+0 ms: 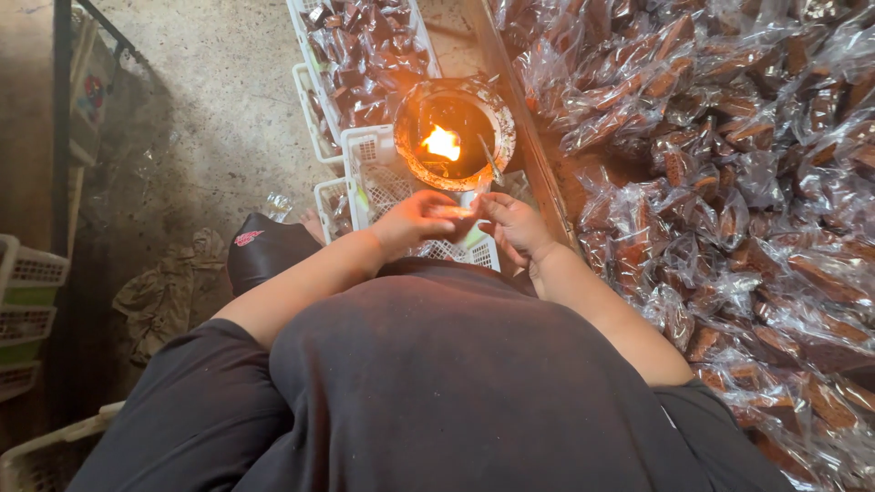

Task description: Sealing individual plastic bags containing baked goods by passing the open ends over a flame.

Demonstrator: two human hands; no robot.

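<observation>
My left hand and my right hand meet just below a round pot with a small flame burning inside. Between their fingertips they pinch a small clear plastic packet, lit orange by the fire. Both hands hover over an upturned white plastic basket on which the pot stands. A thin metal stick leans in the pot. My dark shirt fills the lower part of the view.
A large heap of clear-wrapped brown cakes covers the right side. White crates with more wrapped cakes stand beyond the pot. Bare concrete floor, a crumpled cloth and stacked baskets lie to the left.
</observation>
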